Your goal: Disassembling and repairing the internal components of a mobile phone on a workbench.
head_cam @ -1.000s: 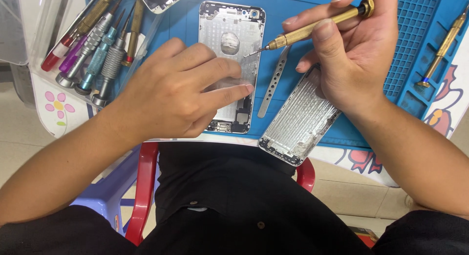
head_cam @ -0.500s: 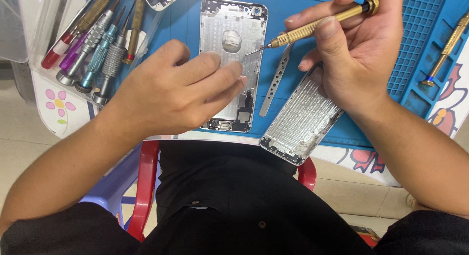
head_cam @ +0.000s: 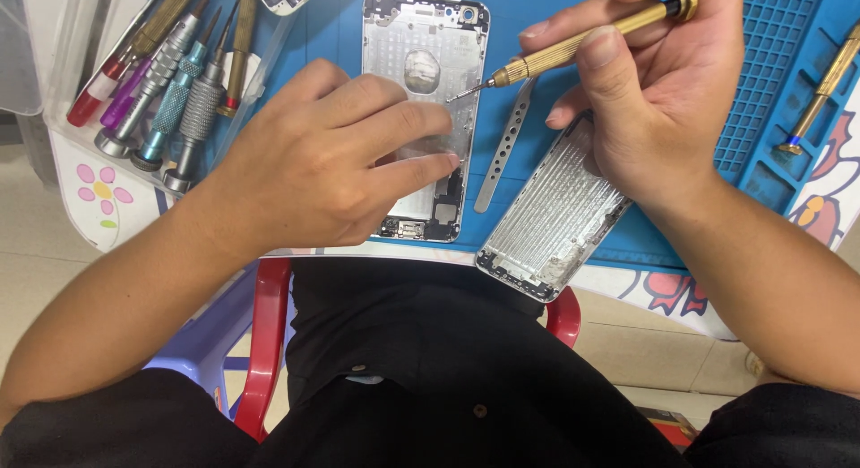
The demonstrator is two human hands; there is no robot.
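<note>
In the middle of the frame, the left hand (head_cam: pixel 313 168) presses flat on the thin, bendy silver metal phone shell (head_cam: pixel 423 65); the right hand (head_cam: pixel 663 101) has its fingers pinched around the thin brass screwdriver (head_cam: pixel 582 42). Best held by its edges.

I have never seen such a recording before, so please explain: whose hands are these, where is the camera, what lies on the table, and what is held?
The camera sits on a seated person's head and looks down at their own two bare hands. The left hand presses flat on an open silver phone shell lying on a blue work mat. The right hand holds a thin brass screwdriver, its tip at the shell. Beside it lie metal tweezers and a second silver shell. A tray of screwdrivers stands at the left.
</note>
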